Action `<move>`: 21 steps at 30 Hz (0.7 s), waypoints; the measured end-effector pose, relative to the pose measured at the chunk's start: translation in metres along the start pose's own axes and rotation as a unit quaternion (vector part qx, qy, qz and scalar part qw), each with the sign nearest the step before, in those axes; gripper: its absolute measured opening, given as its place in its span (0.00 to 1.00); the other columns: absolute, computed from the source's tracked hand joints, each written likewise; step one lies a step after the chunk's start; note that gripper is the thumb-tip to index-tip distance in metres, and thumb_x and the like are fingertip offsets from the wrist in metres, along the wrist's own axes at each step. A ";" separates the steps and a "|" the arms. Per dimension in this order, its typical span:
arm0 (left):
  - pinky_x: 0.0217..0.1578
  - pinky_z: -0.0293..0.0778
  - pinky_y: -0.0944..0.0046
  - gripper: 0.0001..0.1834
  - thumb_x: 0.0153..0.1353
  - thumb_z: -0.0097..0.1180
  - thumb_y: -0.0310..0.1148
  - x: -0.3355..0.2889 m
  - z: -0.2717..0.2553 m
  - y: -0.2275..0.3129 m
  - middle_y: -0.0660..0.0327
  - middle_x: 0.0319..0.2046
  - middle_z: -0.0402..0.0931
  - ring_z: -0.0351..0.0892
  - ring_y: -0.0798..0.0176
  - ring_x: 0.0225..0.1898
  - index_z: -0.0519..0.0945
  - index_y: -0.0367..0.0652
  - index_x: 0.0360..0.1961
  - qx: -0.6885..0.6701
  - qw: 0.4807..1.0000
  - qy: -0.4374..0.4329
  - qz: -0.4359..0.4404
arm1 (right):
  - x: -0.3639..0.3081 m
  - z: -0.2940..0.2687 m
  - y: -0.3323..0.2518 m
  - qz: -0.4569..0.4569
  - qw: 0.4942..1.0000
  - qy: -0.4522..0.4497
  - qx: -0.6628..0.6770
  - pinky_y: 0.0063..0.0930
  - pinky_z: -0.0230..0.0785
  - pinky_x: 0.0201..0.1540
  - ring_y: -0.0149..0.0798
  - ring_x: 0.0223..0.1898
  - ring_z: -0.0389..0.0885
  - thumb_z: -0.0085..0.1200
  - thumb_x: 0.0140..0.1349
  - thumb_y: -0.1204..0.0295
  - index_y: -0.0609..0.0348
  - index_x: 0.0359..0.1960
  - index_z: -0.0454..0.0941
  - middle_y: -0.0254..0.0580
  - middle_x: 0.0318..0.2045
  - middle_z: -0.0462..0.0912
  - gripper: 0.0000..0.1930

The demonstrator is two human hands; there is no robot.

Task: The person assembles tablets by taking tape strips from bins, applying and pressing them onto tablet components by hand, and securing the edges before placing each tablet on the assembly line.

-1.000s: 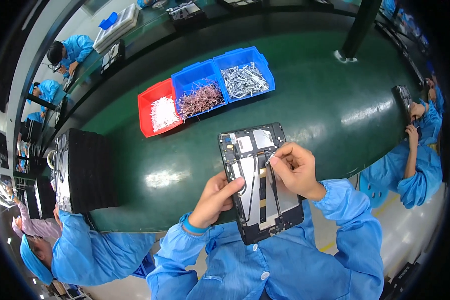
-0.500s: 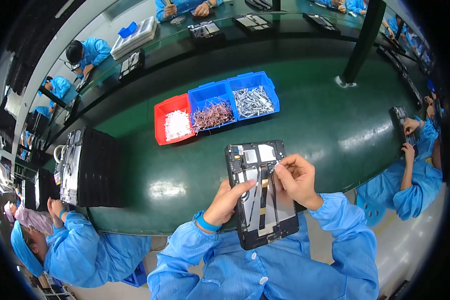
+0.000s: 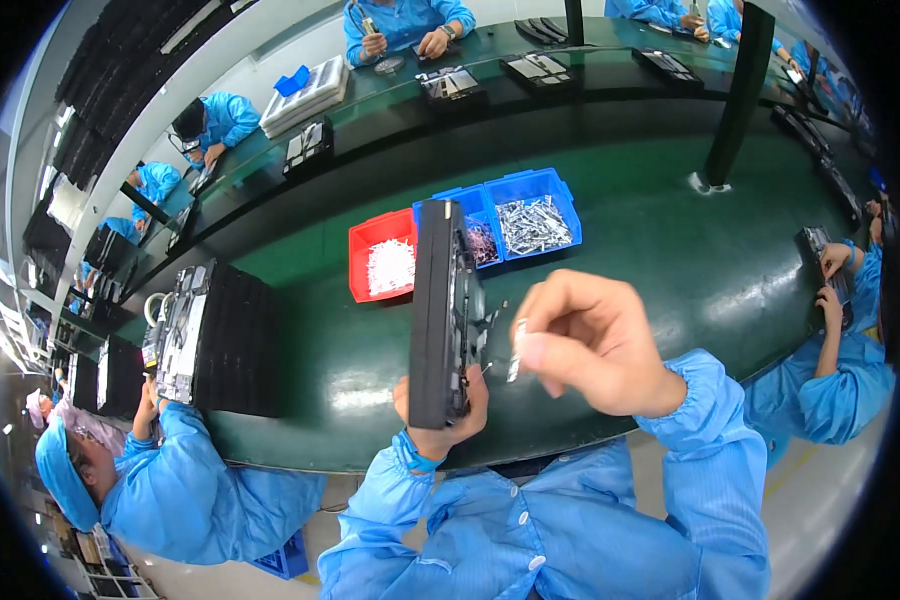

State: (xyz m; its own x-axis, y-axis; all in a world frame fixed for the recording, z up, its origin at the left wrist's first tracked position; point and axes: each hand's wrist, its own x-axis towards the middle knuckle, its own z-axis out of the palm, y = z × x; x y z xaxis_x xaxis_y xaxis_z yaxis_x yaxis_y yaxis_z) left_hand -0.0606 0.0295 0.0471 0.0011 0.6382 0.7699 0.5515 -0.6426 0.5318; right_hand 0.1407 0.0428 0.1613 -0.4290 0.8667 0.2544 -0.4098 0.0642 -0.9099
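A long green table (image 3: 650, 260) runs across a busy room, and people in blue coats (image 3: 230, 118) sit at work in the upper left. The flat black device (image 3: 430, 320) is near the middle of the frame, up off the table and tipped on its side, with its thick edge toward us. The left hand (image 3: 448, 428) grips its lower end, thumb on the right and fingers on the left, closed snugly around it. Tipped this way, its inside faces the right, perhaps so the other hand can get at it.

The right hand (image 3: 602, 345) is just right of the device, not touching it. Its thumb and finger are pinched together on a small silvery strip (image 3: 517, 362), maybe because it is too little for a whole fist.

Past the device sit a red bin (image 3: 358, 272) and two blue bins (image 3: 530, 185), side by side. Each has its own kind of small bits, probably so they don't mix. At the left, dark devices (image 3: 240, 345) stand packed in a row, likely to save room.
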 end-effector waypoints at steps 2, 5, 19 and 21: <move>0.16 0.70 0.63 0.05 0.46 0.65 0.21 0.003 0.002 -0.006 0.58 0.18 0.76 0.77 0.57 0.16 0.79 0.37 0.22 0.045 0.995 0.012 0.086 | 0.007 0.011 0.003 0.015 0.998 -0.036 0.038 0.19 0.70 0.35 0.23 0.32 0.76 0.55 0.62 0.80 0.63 0.34 0.74 0.36 0.33 0.78 0.02; 0.18 0.72 0.64 0.05 0.46 0.64 0.22 -0.014 0.007 -0.018 0.57 0.20 0.78 0.79 0.58 0.18 0.80 0.37 0.25 0.022 0.998 0.010 0.051 | 0.012 0.016 0.019 0.018 0.998 -0.052 0.029 0.22 0.68 0.41 0.26 0.38 0.73 0.53 0.62 0.81 0.63 0.32 0.73 0.39 0.37 0.74 0.02; 0.24 0.79 0.64 0.07 0.50 0.65 0.27 -0.017 0.009 -0.019 0.55 0.26 0.83 0.85 0.56 0.24 0.82 0.35 0.29 0.022 0.999 0.015 0.045 | 0.017 0.014 0.036 0.015 0.995 -0.080 0.064 0.22 0.72 0.40 0.25 0.37 0.76 0.56 0.62 0.79 0.64 0.32 0.73 0.37 0.35 0.76 0.04; 0.23 0.78 0.64 0.06 0.50 0.65 0.27 -0.016 0.008 -0.018 0.55 0.24 0.82 0.84 0.56 0.23 0.82 0.35 0.28 0.024 0.999 0.014 0.043 | 0.017 0.014 0.034 0.030 0.994 -0.082 0.067 0.22 0.69 0.41 0.26 0.39 0.74 0.55 0.62 0.80 0.63 0.31 0.73 0.39 0.37 0.73 0.03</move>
State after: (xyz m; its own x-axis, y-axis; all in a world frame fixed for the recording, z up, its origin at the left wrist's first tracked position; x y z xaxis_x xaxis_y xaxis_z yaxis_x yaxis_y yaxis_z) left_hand -0.0638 0.0347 0.0226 0.0284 0.5686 0.8221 0.5900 -0.6735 0.4454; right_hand 0.1082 0.0526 0.1395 -0.5773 0.7737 0.2610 -0.4777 -0.0608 -0.8764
